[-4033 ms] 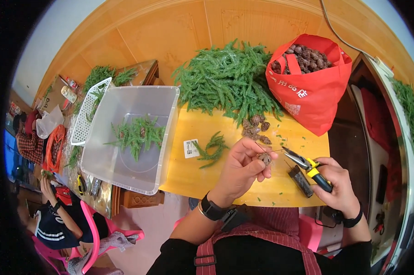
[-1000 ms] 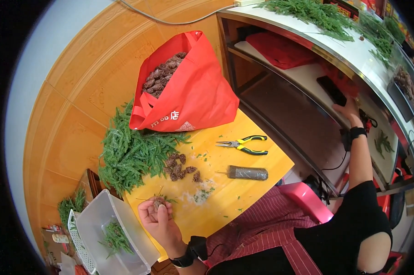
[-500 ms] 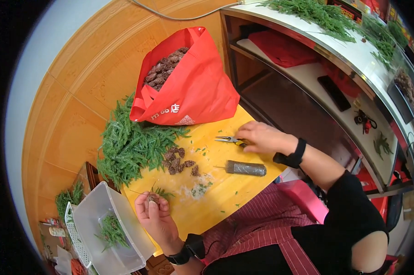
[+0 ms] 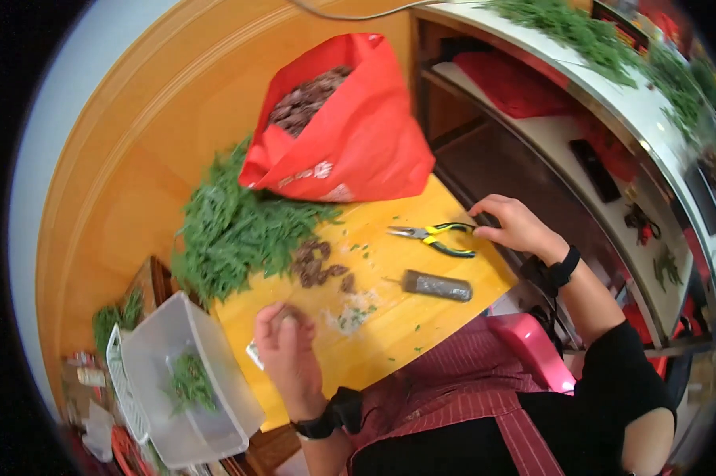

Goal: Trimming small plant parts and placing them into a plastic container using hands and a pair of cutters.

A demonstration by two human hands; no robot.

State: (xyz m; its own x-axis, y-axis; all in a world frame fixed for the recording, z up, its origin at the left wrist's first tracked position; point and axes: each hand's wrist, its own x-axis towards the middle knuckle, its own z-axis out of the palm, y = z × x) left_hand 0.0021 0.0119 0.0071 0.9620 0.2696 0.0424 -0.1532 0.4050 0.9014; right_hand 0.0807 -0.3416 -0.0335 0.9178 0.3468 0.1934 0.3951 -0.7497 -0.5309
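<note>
My left hand [image 4: 290, 353] is over the near left part of the yellow board [image 4: 374, 349]. Its fingers are closed on a small brown pine cone, mostly hidden and blurred. At the board's right edge my right hand [image 4: 520, 226] has thumb and forefinger apart, with nothing in them. Just beside its fingertips lie pliers [image 4: 431, 234] with yellow and black handles, their handles spread. A grey wrapped bundle [image 4: 437, 285] with thin wire ends lies nearer to me. Several loose pine cones [image 4: 313, 266] sit mid-board, by a heap of green sprigs [image 4: 231, 226].
A red bag [image 4: 366, 135] full of pine cones stands at the board's far side. Left of the board is a clear plastic bin [image 4: 239, 412] with a green sprig inside. A shelf unit [image 4: 524, 143] rises at the right. A pink chair part [image 4: 536, 349] is near me.
My right hand has let go of the pliers and drawn back to the right. The pliers' handles have sprung apart. My left hand still holds the pine cone, turned differently. The view has shifted slightly.
</note>
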